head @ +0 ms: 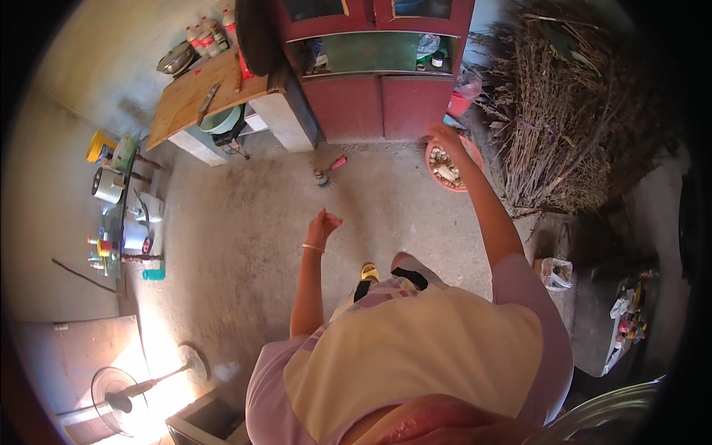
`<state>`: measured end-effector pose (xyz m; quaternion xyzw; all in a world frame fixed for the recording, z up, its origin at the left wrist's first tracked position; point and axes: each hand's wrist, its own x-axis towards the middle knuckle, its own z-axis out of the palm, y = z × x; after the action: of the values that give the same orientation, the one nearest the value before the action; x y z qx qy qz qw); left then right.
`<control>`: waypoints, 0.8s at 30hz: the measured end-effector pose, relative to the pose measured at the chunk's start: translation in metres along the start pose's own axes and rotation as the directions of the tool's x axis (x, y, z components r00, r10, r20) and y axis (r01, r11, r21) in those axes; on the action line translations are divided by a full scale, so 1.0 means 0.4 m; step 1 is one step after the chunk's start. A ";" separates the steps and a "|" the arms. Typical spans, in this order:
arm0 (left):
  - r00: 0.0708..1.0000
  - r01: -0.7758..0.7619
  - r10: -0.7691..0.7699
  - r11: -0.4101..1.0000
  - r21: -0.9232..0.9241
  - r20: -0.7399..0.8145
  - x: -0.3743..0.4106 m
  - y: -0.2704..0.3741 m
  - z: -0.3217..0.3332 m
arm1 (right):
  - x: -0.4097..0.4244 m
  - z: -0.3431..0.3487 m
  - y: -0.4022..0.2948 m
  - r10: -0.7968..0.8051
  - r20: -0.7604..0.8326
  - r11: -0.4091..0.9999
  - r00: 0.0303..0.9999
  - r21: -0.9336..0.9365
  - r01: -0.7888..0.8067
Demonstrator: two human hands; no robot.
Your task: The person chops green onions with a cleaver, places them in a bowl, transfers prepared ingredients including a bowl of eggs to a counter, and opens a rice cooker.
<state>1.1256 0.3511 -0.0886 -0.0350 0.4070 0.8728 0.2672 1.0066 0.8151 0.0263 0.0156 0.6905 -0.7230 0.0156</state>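
Note:
My right hand [445,139] is stretched forward over the far left edge of a pink plastic basin [476,153] on the floor; whether its fingers hold anything cannot be told. Inside the basin are pale garlic bulbs [445,171] or similar produce. My left hand [324,225], with a pale bangle at the wrist, hangs in front of my body with curled fingers, above the concrete floor [250,206]. Beyond it, a small object with a pink handle [339,162] lies on the floor. The red cabinet [345,108] stands ahead.
Bundled dry stalks [545,122] lean to the right of the basin. At the left are a wooden board [189,97] bearing a knife [208,100], and a glass table with containers. A pedestal fan [119,400] stands lower left, and a dark cabinet [595,311] lower right.

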 end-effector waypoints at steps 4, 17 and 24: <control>0.994 -0.025 0.047 0.978 0.208 -0.101 0.164 0.171 0.242 | 0.181 0.027 -0.177 -0.145 -0.108 0.984 0.984 0.084 0.154; 0.984 -0.136 0.066 0.880 0.456 0.166 0.744 0.441 0.464 | 1.081 -0.082 -0.568 -0.508 -0.316 0.861 0.801 -0.221 0.458; 0.942 -0.322 0.221 0.799 0.507 0.251 0.897 0.559 0.532 | 1.272 -0.059 -0.547 -0.738 -0.295 0.636 0.606 -0.603 0.481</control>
<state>0.7415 0.5460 0.1078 0.1795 0.6116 0.7507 0.1734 0.4885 0.8483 0.2210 -0.0397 0.7791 -0.4605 -0.4236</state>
